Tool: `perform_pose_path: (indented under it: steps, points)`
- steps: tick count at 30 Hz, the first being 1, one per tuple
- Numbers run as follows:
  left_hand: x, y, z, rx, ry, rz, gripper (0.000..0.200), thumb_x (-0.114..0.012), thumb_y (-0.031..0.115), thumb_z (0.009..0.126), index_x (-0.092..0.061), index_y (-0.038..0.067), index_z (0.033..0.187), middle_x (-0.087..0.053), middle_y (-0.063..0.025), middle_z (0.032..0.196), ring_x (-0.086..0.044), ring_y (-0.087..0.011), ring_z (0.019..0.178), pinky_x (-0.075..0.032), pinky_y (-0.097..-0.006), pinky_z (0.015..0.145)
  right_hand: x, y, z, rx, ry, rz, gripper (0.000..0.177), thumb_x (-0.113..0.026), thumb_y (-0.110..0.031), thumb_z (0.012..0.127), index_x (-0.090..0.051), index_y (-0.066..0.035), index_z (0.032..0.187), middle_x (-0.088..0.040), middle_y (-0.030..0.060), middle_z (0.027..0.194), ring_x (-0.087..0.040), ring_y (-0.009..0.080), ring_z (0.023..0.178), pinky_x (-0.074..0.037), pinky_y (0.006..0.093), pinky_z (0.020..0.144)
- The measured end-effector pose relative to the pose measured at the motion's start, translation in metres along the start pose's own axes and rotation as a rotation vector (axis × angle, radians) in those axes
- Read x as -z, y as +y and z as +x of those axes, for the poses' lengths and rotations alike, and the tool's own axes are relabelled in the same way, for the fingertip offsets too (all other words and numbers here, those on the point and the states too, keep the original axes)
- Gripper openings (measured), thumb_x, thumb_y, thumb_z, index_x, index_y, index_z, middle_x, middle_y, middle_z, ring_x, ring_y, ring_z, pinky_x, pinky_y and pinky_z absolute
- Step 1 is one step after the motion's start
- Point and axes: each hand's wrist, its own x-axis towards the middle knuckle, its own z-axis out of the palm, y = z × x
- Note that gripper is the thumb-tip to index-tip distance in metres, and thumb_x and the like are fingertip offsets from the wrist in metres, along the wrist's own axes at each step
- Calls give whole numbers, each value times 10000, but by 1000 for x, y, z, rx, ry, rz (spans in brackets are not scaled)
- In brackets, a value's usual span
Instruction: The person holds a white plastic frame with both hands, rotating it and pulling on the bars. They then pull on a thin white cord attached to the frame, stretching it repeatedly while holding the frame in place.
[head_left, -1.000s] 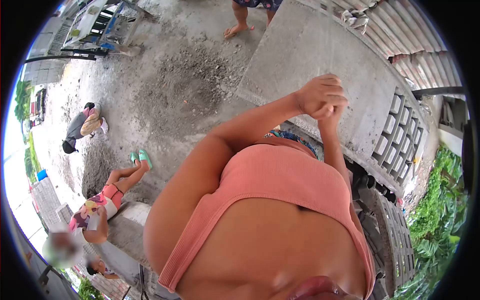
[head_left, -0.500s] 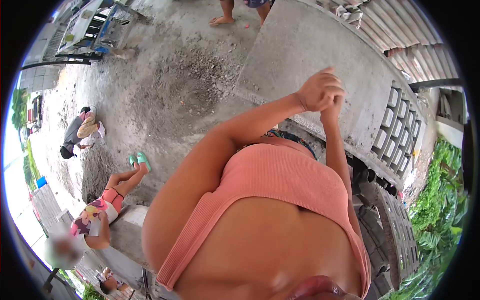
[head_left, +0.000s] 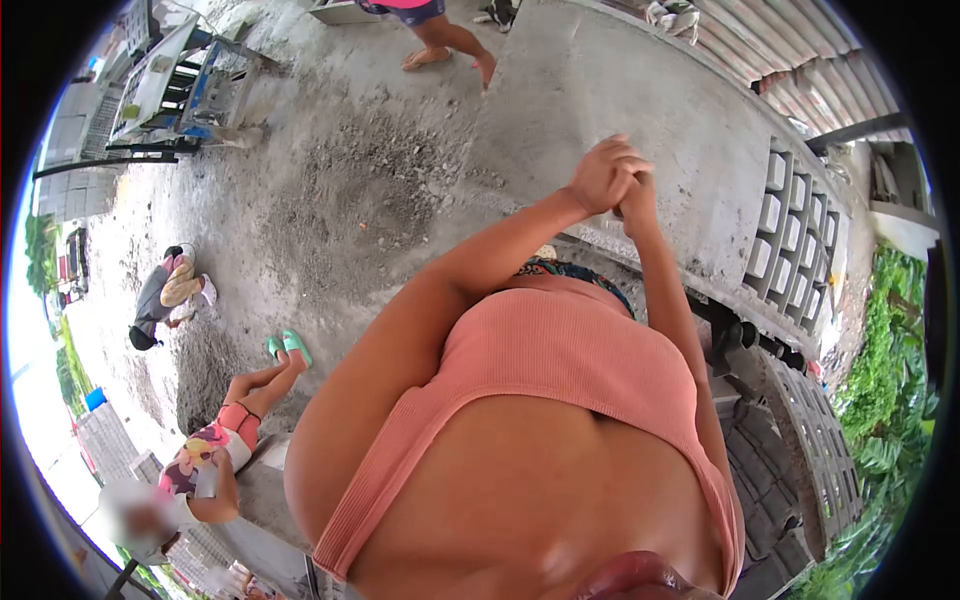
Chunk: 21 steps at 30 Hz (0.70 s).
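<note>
Held together in front of my waist, my hands meet above the grey concrete slab [head_left: 690, 130]. The fingers of my left hand [head_left: 606, 176] are curled and closed against my right hand. My right hand [head_left: 637, 203] is closed too, its fingers partly covered by the left. Anything between them is hidden. My pink ribbed top [head_left: 570, 350] and a patterned garment at my waist [head_left: 575, 270] lie below the hands in view.
A person in green slippers [head_left: 205, 455] stands at lower left, another bends down [head_left: 165, 290] farther off, and a third person's legs [head_left: 445, 45] show at top. Gravel [head_left: 400, 165], pierced blocks [head_left: 790, 235], roofing [head_left: 815, 60] and plants [head_left: 870, 390] surround the slab.
My joined hands have shifted slightly left in view, still together. The person at the top has moved left and more of the body shows. The surroundings have shifted a little with the camera.
</note>
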Motion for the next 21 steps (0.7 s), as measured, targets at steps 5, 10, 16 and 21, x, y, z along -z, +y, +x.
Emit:
perform_pose_path:
  steps: [5, 10, 16, 21]
  points:
    - [19, 25, 16, 44, 43, -23, 584, -187, 373, 944, -676, 55, 917, -635, -141, 927, -575, -324, 912, -325, -464, 1006, -6, -42, -22, -89, -81, 7, 196, -494, -199, 860, -548, -17, 813, -518, 7, 633, -419, 49, 464, -281, 235, 364]
    - [39, 60, 44, -360, 136, 21, 543, -206, 345, 936, -675, 70, 923, -632, -124, 904, -578, -301, 910, -347, -468, 978, -6, -53, -36, 407, -45, 17, 199, -504, -151, 831, -600, 14, 887, -600, 54, 780, -562, 88, 732, -452, 220, 594]
    - [9, 4, -8, -59, 1, 26, 515, -221, 334, 942, -658, 62, 940, -630, -132, 907, -571, -314, 885, -340, -463, 987, -6, -23, -10, -121, -72, -48, 108, -500, -165, 830, -505, -74, 771, -445, -20, 573, -368, 60, 409, -212, 251, 355]
    - [14, 17, -3, -78, -191, 116, 456, -294, 359, 925, -620, 57, 1029, -617, -141, 1019, -540, -321, 1021, -327, -450, 1004, 14, -7, -19, -128, -182, -28, 217, -528, -167, 824, -572, 0, 955, -579, 39, 774, -502, 73, 596, -364, 237, 460]
